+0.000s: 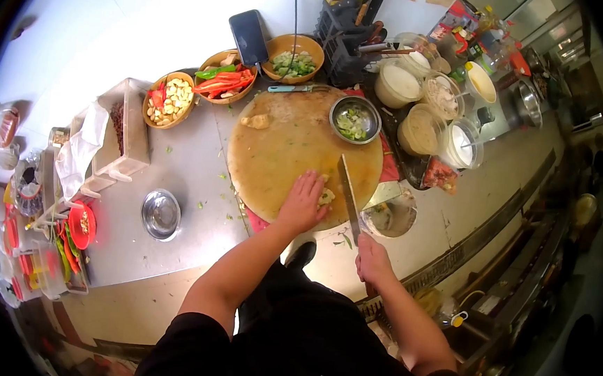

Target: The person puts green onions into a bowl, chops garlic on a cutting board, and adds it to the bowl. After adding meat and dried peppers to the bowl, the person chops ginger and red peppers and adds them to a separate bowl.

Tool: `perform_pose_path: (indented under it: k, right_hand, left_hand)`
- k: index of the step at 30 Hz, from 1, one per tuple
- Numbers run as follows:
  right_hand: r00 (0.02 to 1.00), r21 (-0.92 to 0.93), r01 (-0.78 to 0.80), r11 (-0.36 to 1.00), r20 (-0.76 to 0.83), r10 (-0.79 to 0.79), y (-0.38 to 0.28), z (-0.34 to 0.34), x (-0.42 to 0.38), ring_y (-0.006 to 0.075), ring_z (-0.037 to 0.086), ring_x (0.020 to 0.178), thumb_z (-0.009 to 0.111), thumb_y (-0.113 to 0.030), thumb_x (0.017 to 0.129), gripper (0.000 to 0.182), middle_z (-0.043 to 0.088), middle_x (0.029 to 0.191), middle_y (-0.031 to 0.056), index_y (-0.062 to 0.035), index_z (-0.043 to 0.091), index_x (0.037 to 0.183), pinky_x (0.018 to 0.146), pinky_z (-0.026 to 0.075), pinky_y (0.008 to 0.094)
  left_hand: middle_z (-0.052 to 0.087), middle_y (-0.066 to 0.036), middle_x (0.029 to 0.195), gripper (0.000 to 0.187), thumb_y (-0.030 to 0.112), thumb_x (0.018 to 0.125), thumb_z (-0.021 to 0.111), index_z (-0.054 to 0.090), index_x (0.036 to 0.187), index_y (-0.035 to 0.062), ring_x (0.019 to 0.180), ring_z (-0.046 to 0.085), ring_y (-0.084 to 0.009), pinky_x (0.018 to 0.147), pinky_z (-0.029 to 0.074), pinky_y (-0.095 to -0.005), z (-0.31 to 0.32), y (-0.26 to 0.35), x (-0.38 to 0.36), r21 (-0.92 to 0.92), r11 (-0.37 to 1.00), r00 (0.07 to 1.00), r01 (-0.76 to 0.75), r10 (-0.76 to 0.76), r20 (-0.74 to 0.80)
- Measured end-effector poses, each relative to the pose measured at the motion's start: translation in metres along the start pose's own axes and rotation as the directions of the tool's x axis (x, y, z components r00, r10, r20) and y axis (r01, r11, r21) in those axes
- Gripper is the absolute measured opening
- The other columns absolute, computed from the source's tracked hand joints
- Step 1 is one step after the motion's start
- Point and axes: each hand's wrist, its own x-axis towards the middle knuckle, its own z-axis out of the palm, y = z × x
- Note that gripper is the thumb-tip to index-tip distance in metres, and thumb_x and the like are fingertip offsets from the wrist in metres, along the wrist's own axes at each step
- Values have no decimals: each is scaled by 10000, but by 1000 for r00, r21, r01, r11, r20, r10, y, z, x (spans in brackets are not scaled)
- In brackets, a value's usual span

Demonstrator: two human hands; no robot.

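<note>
My left hand (302,203) rests on the round wooden chopping board (268,165), fingers pointing forward. Its thumb side closes against a pale, knobbly piece of food that looks like ginger (326,197), partly hidden by the hand. My right hand (373,261) grips the handle of a cleaver (351,198). The blade points forward over the board's right side, a little apart from the pale piece. A tan, knobbly piece (256,121) lies at the board's upper left. A metal bowl of chopped green and white pieces (353,122) stands at the upper right.
Behind the board are bowls of garlic (175,99), peppers (226,81) and chopped greens (294,63), a phone (249,36), a small knife (298,88) and a knife rack (344,27). Several tubs (421,128) stand right; a steel bowl (161,214) sits left.
</note>
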Motion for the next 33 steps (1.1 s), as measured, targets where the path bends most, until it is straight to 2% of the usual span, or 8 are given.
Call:
perform_pose_path:
  k: [7, 9, 13, 16, 22, 25, 27, 33]
  right_hand:
    - [993, 14, -52, 999, 106, 50, -25, 6, -17, 364, 649, 940, 421, -353, 1021, 452, 665, 1001, 248, -29, 564, 1303, 851, 487, 414]
    - [981, 6, 190, 982, -31, -190, -7, 15, -9, 357, 645, 1000, 432, -342, 1017, 455, 665, 1040, 253, -23, 556, 1316, 899, 474, 405]
    - [991, 20, 135, 991, 7, -135, -5, 17, -1, 352, 652, 994, 435, -335, 1016, 448, 672, 1055, 246, -30, 558, 1320, 900, 479, 398]
    - [999, 34, 30, 999, 21, -31, -15, 12, -9, 318, 664, 970, 433, -337, 1017, 446, 681, 1049, 229, -33, 565, 1316, 883, 488, 385]
    - [1000, 146, -17, 989, 11, 15, -1, 9, 3, 231, 644, 813, 438, -340, 1019, 444, 669, 886, 178, -23, 571, 1299, 790, 501, 357]
    - [993, 130, 119, 984, -36, -115, 7, 10, 9, 184, 598, 643, 440, -342, 1024, 440, 620, 717, 113, -30, 569, 1305, 644, 499, 332]
    - [997, 319, -9, 948, 70, -15, 2, 6, 5, 128, 501, 475, 430, -351, 1035, 418, 528, 584, 38, -45, 574, 1280, 465, 429, 288]
    - [995, 422, 1, 907, 86, -41, 2, 5, 3, 103, 407, 382, 407, -364, 1048, 367, 460, 535, 4, -55, 570, 1161, 363, 344, 264]
  left_hand:
    - [580, -172, 1186, 460, 200, 726, 714, 608, 1121, -11, 1178, 523, -357, 1047, 412, -440, -1, -16, 11, -27, 984, 982, -177, 175, -70]
    - [585, -164, 1171, 457, 199, 718, 714, 609, 1115, -1, 1168, 525, -353, 1034, 418, -439, -4, -16, 10, -67, 986, 986, -155, 150, -75]
    - [606, -146, 1139, 451, 198, 688, 714, 610, 1093, 29, 1148, 531, -345, 1001, 431, -439, -9, -19, 9, -207, 977, 996, 44, -60, -73]
    - [622, -130, 1102, 464, 201, 676, 713, 611, 1098, 38, 1118, 539, -338, 977, 436, -434, -23, -24, 23, -146, 983, 994, -113, 111, -20]
    - [632, -123, 1087, 449, 212, 684, 738, 648, 1105, 85, 1055, 548, -329, 942, 449, -418, -34, -27, 46, -93, 994, 952, -62, 87, 293]
    - [643, -114, 1076, 411, 215, 696, 754, 664, 1083, 108, 1056, 551, -320, 933, 454, -417, -38, -28, 56, -67, 998, 891, -19, 48, 451]
    - [649, -102, 1047, 392, 211, 699, 758, 669, 1067, 113, 1048, 554, -318, 928, 457, -417, -38, -31, 59, -81, 996, 880, -27, 62, 470]
    - [656, -76, 952, 303, 161, 709, 748, 671, 999, 113, 1007, 566, -305, 903, 467, -410, -50, -28, 56, -106, 989, 875, -104, 142, 463]
